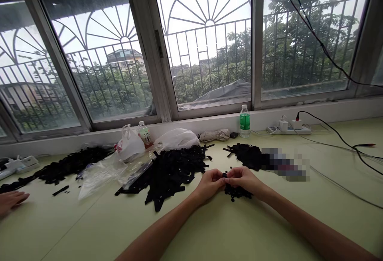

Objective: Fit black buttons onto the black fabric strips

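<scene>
My left hand (210,184) and my right hand (243,178) meet above the table, fingers pinched round a small black piece (224,175) between their tips. Just beneath and beside my right hand lies a small pile of round black pieces (236,192). To the left of my hands spreads a large heap of black fabric strips (173,169). Another black heap (247,155) lies behind my right hand, its right end blurred out.
Clear plastic bags (101,175), a white bag (131,144) and a green-labelled bottle (244,122) stand or lie towards the window. Cables run from a power strip (289,130) across the right. Another person's hand (13,202) rests at the far left, near a black heap (72,165).
</scene>
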The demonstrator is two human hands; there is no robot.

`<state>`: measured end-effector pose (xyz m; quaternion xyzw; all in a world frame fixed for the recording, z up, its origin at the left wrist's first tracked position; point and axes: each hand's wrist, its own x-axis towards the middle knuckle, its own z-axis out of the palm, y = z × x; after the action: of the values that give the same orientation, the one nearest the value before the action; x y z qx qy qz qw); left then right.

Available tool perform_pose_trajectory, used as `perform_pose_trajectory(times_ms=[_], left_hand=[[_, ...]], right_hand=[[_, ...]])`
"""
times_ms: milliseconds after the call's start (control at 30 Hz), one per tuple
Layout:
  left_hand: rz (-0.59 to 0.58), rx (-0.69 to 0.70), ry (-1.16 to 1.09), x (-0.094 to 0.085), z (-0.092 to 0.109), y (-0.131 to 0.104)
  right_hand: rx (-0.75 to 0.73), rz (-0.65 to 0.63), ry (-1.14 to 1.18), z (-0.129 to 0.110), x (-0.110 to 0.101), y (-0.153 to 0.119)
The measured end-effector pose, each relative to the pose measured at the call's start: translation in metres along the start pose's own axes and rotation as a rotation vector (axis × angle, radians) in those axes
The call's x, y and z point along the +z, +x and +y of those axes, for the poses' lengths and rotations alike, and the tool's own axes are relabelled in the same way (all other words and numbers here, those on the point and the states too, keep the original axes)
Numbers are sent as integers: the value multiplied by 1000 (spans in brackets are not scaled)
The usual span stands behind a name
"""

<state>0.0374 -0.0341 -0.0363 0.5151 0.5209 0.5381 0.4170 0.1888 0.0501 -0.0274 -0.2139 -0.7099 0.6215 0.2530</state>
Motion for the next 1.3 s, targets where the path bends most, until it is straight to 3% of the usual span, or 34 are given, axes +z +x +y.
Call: perform_pose_trajectory(times_ms=[300, 533, 767, 1300], left_hand=[[-23, 25, 68, -1, -1, 0], [-52, 99, 258, -4, -5, 0], [-66, 84, 220, -4, -5, 1], [-52, 76, 220, -3, -2, 0]], right_hand=[[8, 2, -30, -2, 0, -1], [-28, -19, -114, 2, -2, 0], [-63, -23, -180, 4, -3, 0], [8, -25, -77, 0, -3, -1]])
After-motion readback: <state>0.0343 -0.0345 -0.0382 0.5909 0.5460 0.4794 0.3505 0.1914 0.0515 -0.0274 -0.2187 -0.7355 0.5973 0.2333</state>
